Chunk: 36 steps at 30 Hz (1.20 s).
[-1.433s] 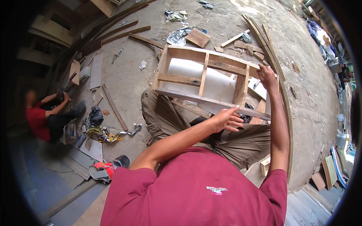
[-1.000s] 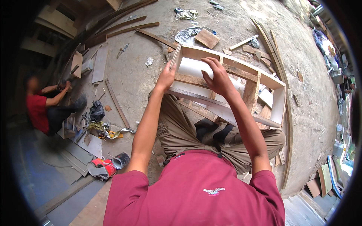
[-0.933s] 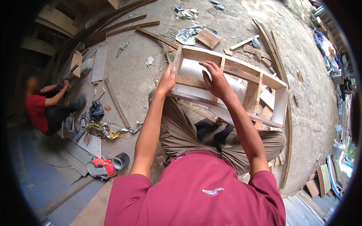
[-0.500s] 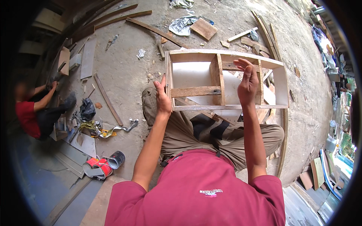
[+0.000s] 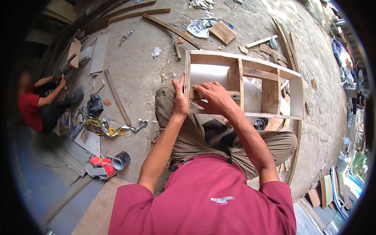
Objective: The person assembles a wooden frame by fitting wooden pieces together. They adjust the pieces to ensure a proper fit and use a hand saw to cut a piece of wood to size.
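I have the wooden frame (image 5: 250,84) resting across my knees, above the concrete floor (image 5: 141,74), its white back panel facing up through 3 open bays. My left hand (image 5: 179,102) is wrapped around the frame's left upright, thumb side against the outer edge, gripping it. My right hand (image 5: 213,98) lies over the short crossbar (image 5: 213,94) in the left bay, fingers curled down on it, pressing rather than closing fully. To do this well, I judge the left hand should brace the upright steady while the right seats the crossbar square to it, flush at both ends, before anything is fixed. As for packages, 2 round tins (image 5: 109,162), red with dark ends, lie on their sides on the floor to my left, beside grey boards; I cannot make out their labels. A crumpled silvery sheet (image 5: 199,26) lies farther off next to a flat wood offcut (image 5: 223,32). Another person (image 5: 37,103) in red sits at far left.
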### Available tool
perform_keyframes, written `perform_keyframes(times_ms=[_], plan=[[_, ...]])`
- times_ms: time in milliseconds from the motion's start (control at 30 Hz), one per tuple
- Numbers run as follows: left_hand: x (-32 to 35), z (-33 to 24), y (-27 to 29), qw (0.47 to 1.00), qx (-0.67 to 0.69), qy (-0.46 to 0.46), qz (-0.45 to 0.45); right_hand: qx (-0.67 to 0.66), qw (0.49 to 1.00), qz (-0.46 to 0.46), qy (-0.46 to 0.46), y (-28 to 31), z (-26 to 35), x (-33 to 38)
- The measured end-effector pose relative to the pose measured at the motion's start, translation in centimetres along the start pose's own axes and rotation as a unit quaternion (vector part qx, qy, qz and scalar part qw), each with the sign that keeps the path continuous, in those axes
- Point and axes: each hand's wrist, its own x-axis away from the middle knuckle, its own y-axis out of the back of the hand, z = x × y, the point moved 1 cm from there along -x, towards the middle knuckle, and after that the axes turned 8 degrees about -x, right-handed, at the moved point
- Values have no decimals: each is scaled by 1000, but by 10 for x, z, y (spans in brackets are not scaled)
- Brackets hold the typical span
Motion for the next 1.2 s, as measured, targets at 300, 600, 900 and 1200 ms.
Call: perform_keyframes(times_ms=[300,600,900,1200], plan=[[0,7,-2,1000,15,2,24,-20,1000,-11,16,-6,0,-1],[0,5,-2,999,39,8,26,-10,1000,-11,4,-9,0,-1],[-4,13,-1,998,40,-12,49,-33,999,6,-22,-1,3,-4],[9,-3,-16,998,-37,-29,39,-57,998,-27,-20,5,-1,2]])
